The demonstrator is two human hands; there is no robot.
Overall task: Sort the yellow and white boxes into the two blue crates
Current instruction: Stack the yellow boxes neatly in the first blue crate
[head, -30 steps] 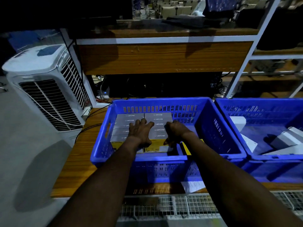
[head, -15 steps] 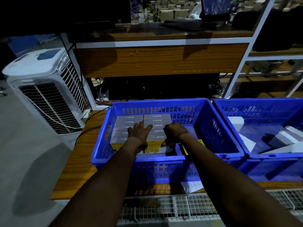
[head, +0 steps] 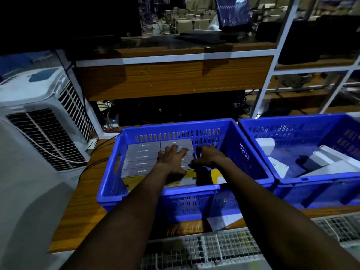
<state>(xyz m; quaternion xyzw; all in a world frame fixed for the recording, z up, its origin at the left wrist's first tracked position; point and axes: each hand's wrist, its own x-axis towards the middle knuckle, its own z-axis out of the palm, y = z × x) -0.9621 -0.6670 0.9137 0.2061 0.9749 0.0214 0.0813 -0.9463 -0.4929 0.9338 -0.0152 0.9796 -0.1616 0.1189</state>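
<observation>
Nearest of all, in front of the left crate [head: 136,197], a strip of wire mesh [head: 224,248] runs along the edge of the wooden table [head: 81,201] on which the crate stands. A pale sheet of paper [head: 224,219] pokes out from below the crate's near wall. Inside the left crate, grey-topped boxes [head: 140,156] with yellow sides are packed in two neat rows against its far-left corner, and a flat yellow box [head: 216,175] lies nearer its front wall. Both forearms reach over the crate's near rim. The left hand [head: 172,160] lies flat on the box tops with its fingers spread and relaxed. The right hand [head: 209,157] sits at the right-hand end of those rows with its fingers curled downward - in this dim light I cannot tell whether it grips a box. Touching the left crate on its right side stands the right crate [head: 311,180], which holds white boxes [head: 329,162] lying at loose angles. To the left of the left crate, off the table, stands a white air cooler [head: 39,117]. Beyond the crate's far wall rises a wooden shelf unit [head: 175,78] with white framing - dark shapes on it are too dim to name.
</observation>
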